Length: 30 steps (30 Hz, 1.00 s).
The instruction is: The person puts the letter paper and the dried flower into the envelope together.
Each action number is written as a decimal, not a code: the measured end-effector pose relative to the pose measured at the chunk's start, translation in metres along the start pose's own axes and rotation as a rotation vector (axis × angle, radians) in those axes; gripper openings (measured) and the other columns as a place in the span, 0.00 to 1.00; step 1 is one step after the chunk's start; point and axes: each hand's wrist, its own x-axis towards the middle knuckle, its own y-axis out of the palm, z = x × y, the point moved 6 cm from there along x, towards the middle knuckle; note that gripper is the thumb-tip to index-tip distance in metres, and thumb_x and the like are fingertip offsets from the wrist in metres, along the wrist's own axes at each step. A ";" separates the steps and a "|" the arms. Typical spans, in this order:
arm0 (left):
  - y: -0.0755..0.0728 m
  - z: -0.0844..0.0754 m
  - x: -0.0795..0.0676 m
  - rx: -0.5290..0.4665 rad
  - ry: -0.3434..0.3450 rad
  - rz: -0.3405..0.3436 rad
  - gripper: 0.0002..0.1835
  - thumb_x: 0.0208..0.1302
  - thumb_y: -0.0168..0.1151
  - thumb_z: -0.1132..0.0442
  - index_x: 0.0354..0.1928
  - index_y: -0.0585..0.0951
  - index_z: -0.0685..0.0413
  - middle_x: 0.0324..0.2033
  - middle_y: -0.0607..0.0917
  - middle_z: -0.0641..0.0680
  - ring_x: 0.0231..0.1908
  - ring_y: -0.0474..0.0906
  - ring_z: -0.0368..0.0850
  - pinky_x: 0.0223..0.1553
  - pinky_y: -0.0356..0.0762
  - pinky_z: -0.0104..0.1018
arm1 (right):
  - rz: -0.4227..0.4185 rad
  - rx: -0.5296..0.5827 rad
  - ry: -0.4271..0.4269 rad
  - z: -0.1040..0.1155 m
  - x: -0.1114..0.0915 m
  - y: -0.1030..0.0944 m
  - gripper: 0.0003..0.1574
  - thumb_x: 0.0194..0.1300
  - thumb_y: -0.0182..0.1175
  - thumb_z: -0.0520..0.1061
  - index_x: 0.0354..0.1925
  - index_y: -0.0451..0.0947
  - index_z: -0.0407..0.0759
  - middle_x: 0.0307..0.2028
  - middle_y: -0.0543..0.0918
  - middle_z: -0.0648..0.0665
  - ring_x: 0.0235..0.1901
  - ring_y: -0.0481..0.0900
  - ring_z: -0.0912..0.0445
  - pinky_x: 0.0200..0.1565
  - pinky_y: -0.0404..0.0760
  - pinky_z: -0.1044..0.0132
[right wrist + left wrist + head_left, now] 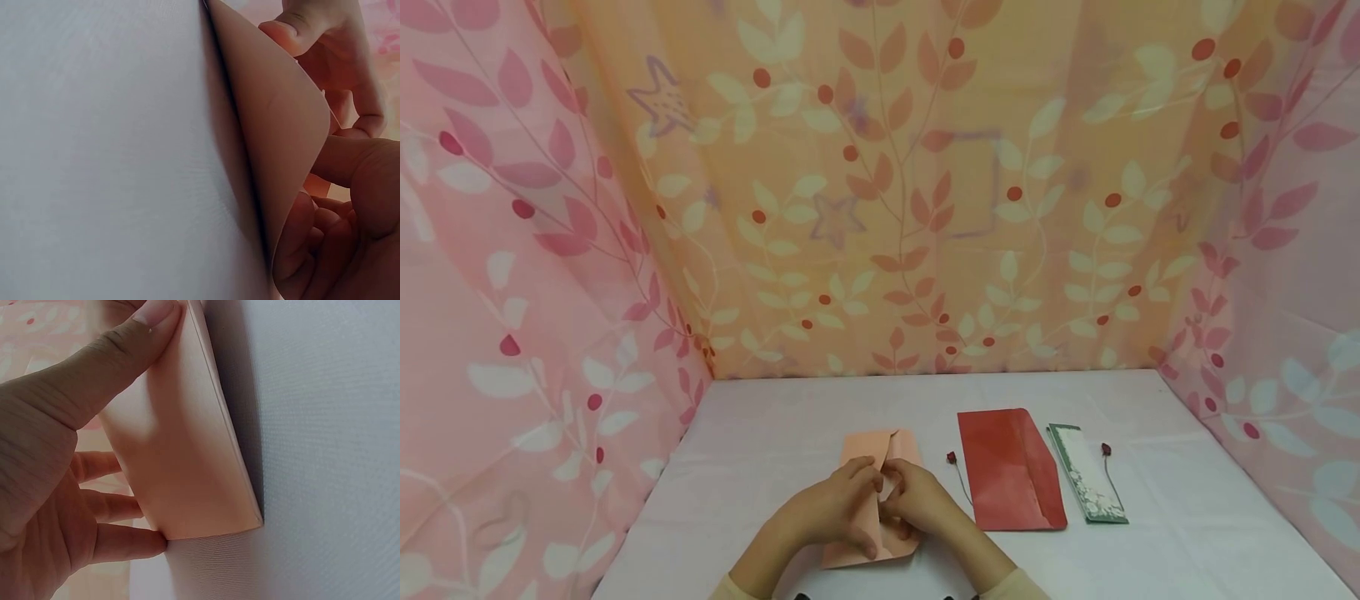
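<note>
A peach envelope lies on the white table in front of me, its opening along the right side. My left hand grips the envelope's body; in the left wrist view the thumb presses on its face while the other fingers reach behind its edge. At the opening, my right hand holds the envelope with curled fingers, the thumb reaching inside. The right wrist view shows the raised flap, which partly hides both hands' fingertips. Whether anything is inside the envelope, I cannot tell.
Right of my hands lies a red envelope, flap toward the right. One dried red rose rests at its left edge. Farther right are a green-and-white floral card and another dried rose. Patterned curtains surround the table.
</note>
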 end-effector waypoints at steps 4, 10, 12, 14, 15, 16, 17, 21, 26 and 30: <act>-0.001 0.000 0.000 0.011 -0.003 0.003 0.42 0.31 0.68 0.27 0.52 0.67 0.30 0.70 0.61 0.56 0.63 0.69 0.57 0.45 0.80 0.45 | -0.015 0.002 -0.017 0.003 -0.004 -0.006 0.45 0.49 0.71 0.44 0.65 0.66 0.43 0.22 0.83 0.48 0.13 0.78 0.56 0.15 0.77 0.64; -0.001 0.000 0.001 0.024 -0.019 0.007 0.42 0.31 0.67 0.26 0.51 0.67 0.30 0.70 0.62 0.54 0.63 0.69 0.56 0.47 0.79 0.46 | -0.046 -0.027 -0.040 0.008 -0.012 -0.018 0.42 0.52 0.70 0.43 0.64 0.67 0.39 0.24 0.84 0.51 0.19 0.80 0.57 0.19 0.79 0.64; 0.000 0.000 0.001 0.020 -0.021 0.008 0.41 0.31 0.68 0.26 0.51 0.67 0.30 0.70 0.62 0.54 0.63 0.69 0.56 0.47 0.79 0.46 | -0.064 -0.052 -0.054 0.011 -0.015 -0.023 0.41 0.52 0.70 0.43 0.63 0.68 0.38 0.24 0.83 0.51 0.20 0.80 0.58 0.20 0.78 0.65; 0.000 0.000 0.001 0.018 -0.024 0.008 0.41 0.31 0.68 0.26 0.51 0.67 0.30 0.70 0.62 0.54 0.64 0.68 0.56 0.47 0.79 0.47 | -0.078 -0.059 -0.066 0.013 -0.018 -0.028 0.39 0.52 0.70 0.43 0.62 0.69 0.37 0.24 0.83 0.51 0.20 0.80 0.57 0.21 0.77 0.65; 0.000 -0.001 0.002 0.018 -0.025 0.008 0.41 0.31 0.68 0.27 0.51 0.67 0.31 0.70 0.62 0.55 0.64 0.68 0.56 0.47 0.79 0.47 | -0.082 -0.055 -0.074 0.014 -0.020 -0.030 0.39 0.53 0.70 0.42 0.61 0.69 0.37 0.24 0.83 0.51 0.20 0.80 0.56 0.21 0.77 0.65; -0.001 0.000 0.001 0.020 -0.027 0.007 0.41 0.31 0.68 0.27 0.51 0.67 0.31 0.70 0.62 0.55 0.64 0.68 0.56 0.48 0.79 0.48 | -0.083 -0.054 -0.081 0.015 -0.022 -0.032 0.38 0.53 0.70 0.42 0.61 0.70 0.36 0.24 0.83 0.50 0.19 0.80 0.55 0.20 0.77 0.65; -0.001 0.000 0.001 0.021 -0.028 0.005 0.41 0.31 0.68 0.27 0.51 0.67 0.31 0.70 0.62 0.55 0.64 0.68 0.56 0.48 0.79 0.48 | -0.087 -0.057 -0.090 0.017 -0.024 -0.034 0.37 0.53 0.69 0.41 0.61 0.70 0.36 0.24 0.83 0.50 0.19 0.80 0.55 0.21 0.77 0.65; -0.001 -0.002 0.001 0.034 -0.026 -0.007 0.41 0.30 0.68 0.27 0.50 0.67 0.30 0.70 0.63 0.54 0.64 0.69 0.56 0.47 0.79 0.48 | -0.106 -0.086 -0.109 0.015 -0.031 -0.043 0.35 0.53 0.69 0.41 0.59 0.71 0.35 0.25 0.83 0.50 0.19 0.80 0.55 0.22 0.78 0.65; 0.000 -0.001 0.002 0.047 -0.018 -0.017 0.42 0.30 0.68 0.26 0.50 0.67 0.30 0.69 0.63 0.53 0.63 0.70 0.55 0.46 0.79 0.46 | -0.143 -0.141 -0.133 0.011 -0.040 -0.054 0.32 0.53 0.69 0.41 0.56 0.74 0.36 0.26 0.83 0.52 0.19 0.79 0.58 0.23 0.78 0.68; 0.002 0.001 0.002 0.045 -0.023 -0.017 0.42 0.29 0.67 0.25 0.50 0.66 0.29 0.70 0.62 0.53 0.63 0.69 0.56 0.47 0.78 0.47 | -0.190 -0.259 -0.143 0.005 -0.043 -0.065 0.27 0.55 0.68 0.42 0.54 0.76 0.40 0.27 0.82 0.56 0.20 0.76 0.63 0.25 0.75 0.71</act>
